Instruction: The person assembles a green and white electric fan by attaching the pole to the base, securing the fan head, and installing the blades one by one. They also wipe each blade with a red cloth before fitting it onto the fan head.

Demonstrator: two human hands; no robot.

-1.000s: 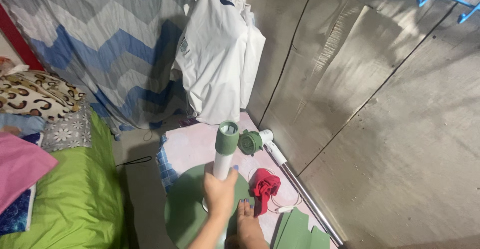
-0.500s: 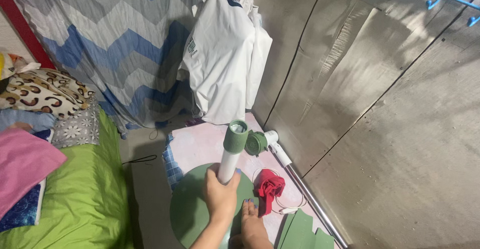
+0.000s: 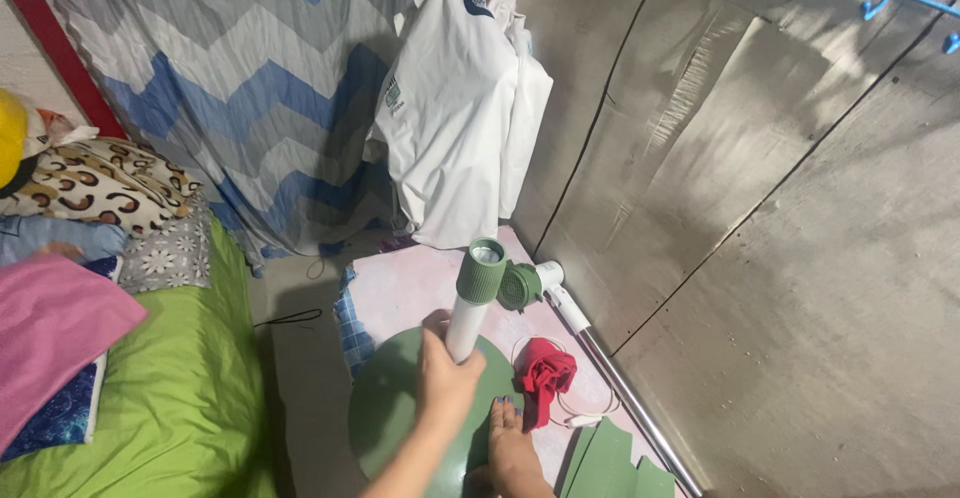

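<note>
Head view looks down on a round green base (image 3: 385,418) lying on the floor beside a bed with a lime-green sheet (image 3: 170,398). From the base rises a white tube (image 3: 463,326) capped by a green collar (image 3: 481,270), tilted slightly toward the wall. The left hand (image 3: 447,378) has its grip clamped around the lower part of the tube, fingers wrapped about it. The right hand (image 3: 510,443) lies flat and spread on the base just beside the foot of the tube, fingers apart, holding nothing. Close behind the collar, a green and white fan part (image 3: 525,285) lies on a pale pink mat (image 3: 400,283), joined to a metal pole (image 3: 625,398) that runs along the foot of the grey wall (image 3: 760,208). A bunched red cloth (image 3: 545,373) lies on a white cord right of the base. Green flat pieces (image 3: 605,463) rest near the lower edge. A white garment (image 3: 460,108) hangs in the corner beside a blue zigzag curtain (image 3: 220,78).
</note>
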